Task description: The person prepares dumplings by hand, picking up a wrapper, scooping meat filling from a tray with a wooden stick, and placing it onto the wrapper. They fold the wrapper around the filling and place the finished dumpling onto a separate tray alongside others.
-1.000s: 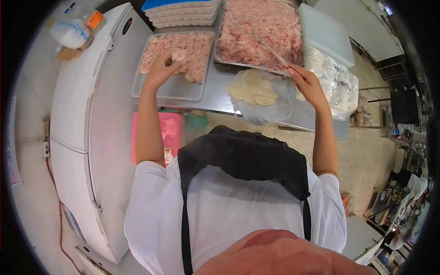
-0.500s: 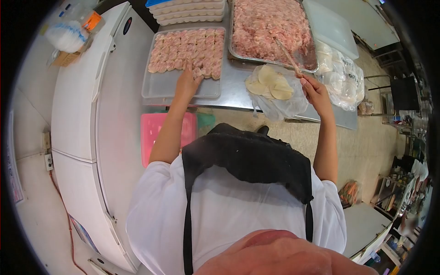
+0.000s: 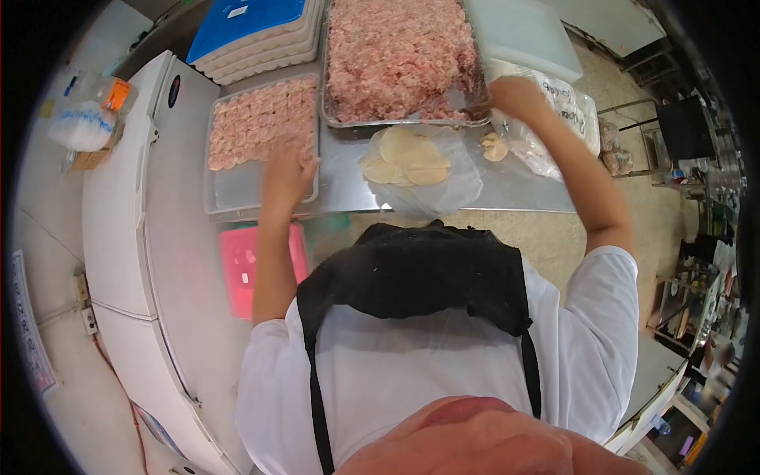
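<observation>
My left hand (image 3: pixel 289 165), blurred, hovers over the near right part of a clear tray (image 3: pixel 237 194); its fingers are smeared. Tight rows of small open-topped meat dumplings (image 3: pixel 249 119) fill the tray's far part. My right hand (image 3: pixel 518 99) is a closed fist at the right rim of a deep metal tray (image 3: pixel 396 123). The thin stick it was gripping is hidden from view now. Ground raw meat (image 3: pixel 396 55) is heaped in that tray, thinner at its near right corner. Round pale dough wrappers (image 3: pixel 412 158) lie on a plastic bag (image 3: pixel 463 186) between my hands.
Stacked white trays with a blue lid (image 3: pixel 245 28) stand at the back left. Plastic-wrapped packs (image 3: pixel 570 111) sit at the right, beside a small crumpled pale piece (image 3: pixel 494 146). A white refrigerator (image 3: pixel 119 237) is on the left, and a pink container (image 3: pixel 245 273) is below the table.
My view has shifted, and the trays appear farther left. My right hand has gone from beside the wrappers up to the meat tray's right rim. My left hand has come off the dumplings.
</observation>
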Demonstrator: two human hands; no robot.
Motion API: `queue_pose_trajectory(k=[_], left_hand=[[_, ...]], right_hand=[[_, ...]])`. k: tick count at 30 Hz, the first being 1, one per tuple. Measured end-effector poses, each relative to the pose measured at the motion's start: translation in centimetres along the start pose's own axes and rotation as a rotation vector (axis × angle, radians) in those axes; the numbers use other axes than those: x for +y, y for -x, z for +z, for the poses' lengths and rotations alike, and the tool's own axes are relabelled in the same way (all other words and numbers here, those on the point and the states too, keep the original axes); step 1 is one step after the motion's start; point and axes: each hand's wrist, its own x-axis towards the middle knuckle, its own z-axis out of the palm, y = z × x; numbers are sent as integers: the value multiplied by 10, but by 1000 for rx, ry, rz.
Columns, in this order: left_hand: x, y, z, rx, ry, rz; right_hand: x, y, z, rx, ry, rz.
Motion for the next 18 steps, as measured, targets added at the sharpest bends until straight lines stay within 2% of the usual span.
queue_pose_trajectory(k=[2, 3, 5, 8, 9, 12, 13, 14, 15, 18], left_hand=[[47, -13, 23, -45, 274, 69], [67, -20, 34, -67, 410, 104], [92, -29, 74, -98, 394, 147], [82, -33, 128, -127, 207, 196], [80, -34, 137, -129, 119, 209], [81, -29, 134, -139, 163, 55], [75, -28, 136, -125, 197, 30], [65, -26, 141, -111, 231, 6], [60, -24, 144, -98, 267, -17], [70, -24, 121, -57, 599, -383]], right_hand=[[-32, 3, 9, 126, -85, -165], [-46, 7, -1, 43, -42, -163], [-56, 11, -31, -119, 42, -157], [-6, -4, -54, -190, -110, -36], [9, -11, -35, -107, -19, -59], [11, -8, 21, 155, -156, -235], [-9, -4, 36, 149, -114, -283], [-25, 7, 24, 133, -115, -342], [-26, 9, 13, 64, -85, -308], [9, 0, -14, -32, -63, -246]])
